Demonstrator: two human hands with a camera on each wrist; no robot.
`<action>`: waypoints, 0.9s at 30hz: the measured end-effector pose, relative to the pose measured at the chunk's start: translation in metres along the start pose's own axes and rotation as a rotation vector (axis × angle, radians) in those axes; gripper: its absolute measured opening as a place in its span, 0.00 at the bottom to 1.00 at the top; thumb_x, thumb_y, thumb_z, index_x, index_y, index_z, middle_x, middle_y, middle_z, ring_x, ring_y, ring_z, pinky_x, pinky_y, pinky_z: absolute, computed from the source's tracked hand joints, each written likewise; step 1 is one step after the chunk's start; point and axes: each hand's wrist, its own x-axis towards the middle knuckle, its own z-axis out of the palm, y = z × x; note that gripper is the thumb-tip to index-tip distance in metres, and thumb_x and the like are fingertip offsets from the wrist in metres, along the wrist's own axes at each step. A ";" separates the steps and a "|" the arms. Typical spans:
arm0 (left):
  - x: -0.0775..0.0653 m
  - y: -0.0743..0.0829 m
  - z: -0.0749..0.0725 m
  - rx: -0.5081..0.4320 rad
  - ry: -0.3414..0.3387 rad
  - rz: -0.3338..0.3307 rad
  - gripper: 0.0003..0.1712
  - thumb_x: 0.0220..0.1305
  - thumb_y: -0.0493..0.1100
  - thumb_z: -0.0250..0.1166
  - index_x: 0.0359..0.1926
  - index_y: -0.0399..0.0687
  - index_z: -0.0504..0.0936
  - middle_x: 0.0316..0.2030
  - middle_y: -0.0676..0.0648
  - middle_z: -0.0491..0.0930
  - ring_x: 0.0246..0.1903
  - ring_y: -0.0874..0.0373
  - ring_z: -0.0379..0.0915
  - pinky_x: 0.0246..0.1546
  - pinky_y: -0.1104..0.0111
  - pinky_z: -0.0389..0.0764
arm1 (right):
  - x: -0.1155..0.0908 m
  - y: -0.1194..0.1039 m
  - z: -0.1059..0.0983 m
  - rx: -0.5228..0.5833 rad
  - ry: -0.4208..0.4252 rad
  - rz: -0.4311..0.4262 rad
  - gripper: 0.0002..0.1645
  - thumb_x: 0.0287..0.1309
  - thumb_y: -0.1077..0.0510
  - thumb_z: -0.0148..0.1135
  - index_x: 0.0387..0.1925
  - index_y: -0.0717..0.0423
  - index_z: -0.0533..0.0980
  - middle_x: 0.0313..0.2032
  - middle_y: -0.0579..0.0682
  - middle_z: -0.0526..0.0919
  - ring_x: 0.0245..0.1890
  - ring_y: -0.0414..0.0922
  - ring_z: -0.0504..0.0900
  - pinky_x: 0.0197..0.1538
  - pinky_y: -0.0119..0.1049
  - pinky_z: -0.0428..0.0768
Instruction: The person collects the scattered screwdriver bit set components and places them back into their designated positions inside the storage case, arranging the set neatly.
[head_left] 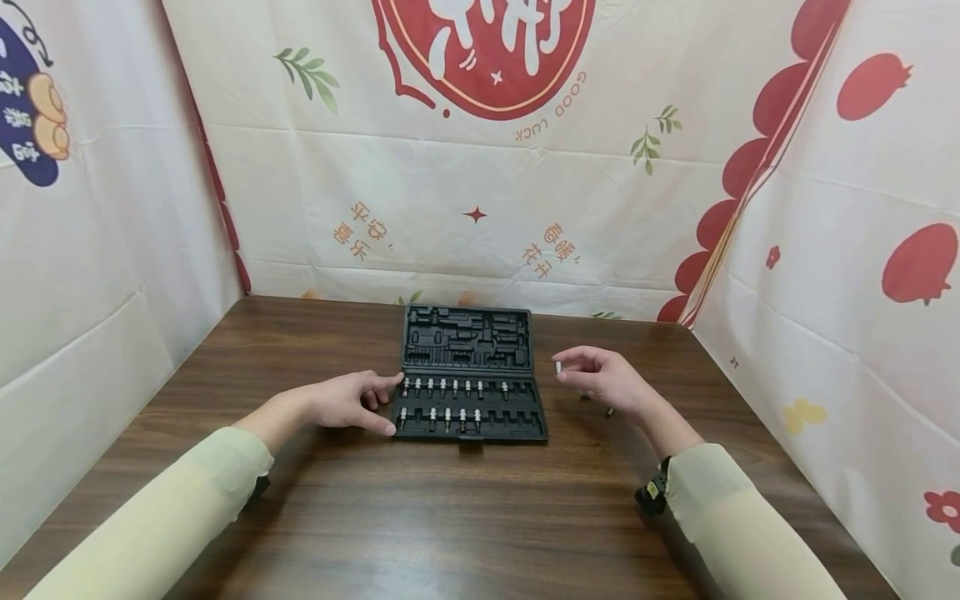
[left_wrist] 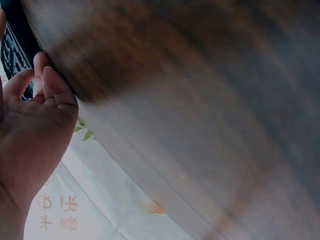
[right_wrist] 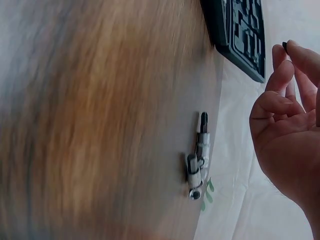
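Observation:
An open black plastic case (head_left: 517,432) lies on the table with its moulded lid (head_left: 431,335) laid back. Silver bit sockets (head_left: 447,417) with dark tips stand in two rows inside it, with empty slots among them, mostly toward the right. My left hand (head_left: 348,400) rests against the case's left edge, thumb at the front corner and fingers farther back. To the right of the case, above the table, my right hand (head_left: 600,375) pinches a small silver bit socket (head_left: 558,367) between thumb and fingertips. Its dark tip (right_wrist: 285,46) peeks out in the right wrist view.
Loose bit sockets (right_wrist: 202,145) lie on the brown wooden table (head_left: 420,533) beneath my right hand, partly hidden by it in the head view. Printed cloth (head_left: 480,175) hangs behind the table and along both sides.

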 end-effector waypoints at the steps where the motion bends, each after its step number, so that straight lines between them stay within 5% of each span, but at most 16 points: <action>1: 0.000 0.000 0.000 0.002 0.001 0.000 0.59 0.69 0.59 0.78 0.88 0.46 0.57 0.61 0.43 0.78 0.58 0.51 0.74 0.62 0.54 0.75 | 0.001 -0.001 0.002 -0.002 -0.001 -0.002 0.26 0.75 0.47 0.71 0.68 0.52 0.82 0.56 0.57 0.89 0.50 0.57 0.84 0.46 0.46 0.84; 10: 0.000 0.000 -0.001 -0.004 -0.009 -0.009 0.59 0.69 0.60 0.77 0.89 0.47 0.56 0.62 0.43 0.77 0.59 0.51 0.74 0.62 0.54 0.74 | 0.010 -0.013 0.018 -0.019 -0.015 -0.010 0.26 0.76 0.48 0.70 0.68 0.53 0.82 0.52 0.54 0.88 0.47 0.51 0.81 0.47 0.46 0.82; 20: 0.001 0.000 -0.001 -0.003 -0.002 0.004 0.58 0.69 0.58 0.78 0.88 0.46 0.57 0.61 0.42 0.78 0.58 0.51 0.74 0.63 0.53 0.75 | 0.018 -0.023 0.035 -0.004 -0.039 -0.044 0.25 0.76 0.49 0.70 0.68 0.52 0.82 0.52 0.54 0.89 0.52 0.61 0.81 0.48 0.47 0.80; 27: 0.001 0.000 -0.001 -0.002 -0.003 0.004 0.58 0.69 0.58 0.78 0.88 0.46 0.57 0.62 0.42 0.78 0.58 0.51 0.74 0.63 0.53 0.74 | 0.024 -0.030 0.043 -0.006 -0.037 -0.056 0.25 0.76 0.50 0.71 0.68 0.54 0.82 0.49 0.52 0.89 0.45 0.48 0.81 0.46 0.42 0.78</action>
